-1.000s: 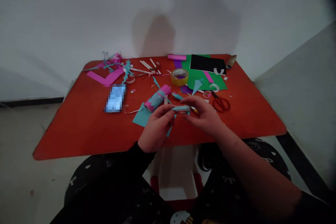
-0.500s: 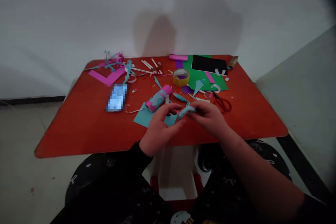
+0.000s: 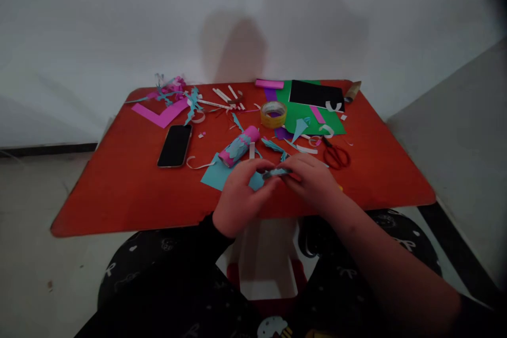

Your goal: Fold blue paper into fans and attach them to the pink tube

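Near the table's front edge, my left hand point(image 3: 245, 190) and my right hand point(image 3: 311, 177) pinch a small light-blue paper piece point(image 3: 276, 172) between them. Its ends are hidden by my fingers. Just behind my left hand lies a pink paper roll point(image 3: 238, 146) wrapped in pointed light-blue paper, tilted on its side. It rests partly on a light-blue sheet point(image 3: 214, 174). Folded light-blue paper scraps point(image 3: 273, 146) lie behind my hands. Scissors point(image 3: 336, 157) with dark handles are to the right of my right hand.
A roll of yellowish tape point(image 3: 273, 115) stands behind my hands. A dark-screened phone point(image 3: 175, 146) lies at the left. Green paper point(image 3: 303, 121) and a black sheet point(image 3: 316, 96) are at the back right. Pink and blue shreds point(image 3: 174, 88) pile up at the back left of the red table point(image 3: 130, 190).
My hands have come closer together around the light-blue paper piece, which now looks flatter and lies slightly lower. The phone's screen has gone from bright to dark.
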Demonstrator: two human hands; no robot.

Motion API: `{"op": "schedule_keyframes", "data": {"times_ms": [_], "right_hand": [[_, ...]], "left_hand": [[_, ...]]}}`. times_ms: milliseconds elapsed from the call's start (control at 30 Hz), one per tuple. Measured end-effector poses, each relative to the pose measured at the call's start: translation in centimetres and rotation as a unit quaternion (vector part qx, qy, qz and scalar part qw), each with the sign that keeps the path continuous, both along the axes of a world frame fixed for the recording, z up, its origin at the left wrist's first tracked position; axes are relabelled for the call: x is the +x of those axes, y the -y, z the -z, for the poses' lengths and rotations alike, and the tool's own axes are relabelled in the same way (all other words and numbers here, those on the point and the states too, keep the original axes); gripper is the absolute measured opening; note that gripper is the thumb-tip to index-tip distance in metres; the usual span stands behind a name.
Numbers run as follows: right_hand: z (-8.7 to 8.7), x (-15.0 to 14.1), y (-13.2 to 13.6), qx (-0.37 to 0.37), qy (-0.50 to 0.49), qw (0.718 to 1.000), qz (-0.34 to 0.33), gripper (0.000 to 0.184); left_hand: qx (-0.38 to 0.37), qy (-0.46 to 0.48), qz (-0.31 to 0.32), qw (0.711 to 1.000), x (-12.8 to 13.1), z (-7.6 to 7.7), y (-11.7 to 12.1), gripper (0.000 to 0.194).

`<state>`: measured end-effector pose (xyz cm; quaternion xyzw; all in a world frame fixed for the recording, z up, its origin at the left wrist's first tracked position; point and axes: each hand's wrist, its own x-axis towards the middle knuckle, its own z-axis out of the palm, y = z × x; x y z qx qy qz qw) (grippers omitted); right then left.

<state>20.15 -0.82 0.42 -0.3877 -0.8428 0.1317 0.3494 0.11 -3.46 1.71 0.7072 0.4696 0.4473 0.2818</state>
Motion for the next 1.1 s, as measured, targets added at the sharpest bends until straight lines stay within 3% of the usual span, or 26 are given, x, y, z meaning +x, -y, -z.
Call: {"op": "schedule_keyframes", "data": {"times_ms": [367, 567, 800, 1100], "right_hand": [[0.4, 0.3, 0.0, 0.020, 0.014, 1.000, 0.013, 0.013], [0.0, 0.4, 0.0, -0.046, -0.005, 0.999, 0.014, 0.031], [-1.2, 0.9, -0.1, -0.122, -0.092, 0.988, -0.014, 0.009], [-1.2, 0.9, -0.2, -0.114, -0.108, 0.987, -0.021, 0.008]], "left_hand": [[0.028, -0.014, 0.003, 1.000, 0.0, 0.4, 0.0, 0.013], [0.024, -0.006, -0.006, 1.000, -0.1, 0.3, -0.2, 0.015], [0.003, 0.004, -0.003, 1.000, -0.2, 0.5, -0.2, 0.018], [0.008, -0.014, 0.048, 0.999, -0.4, -0.4, -0.2, 0.033]]}}
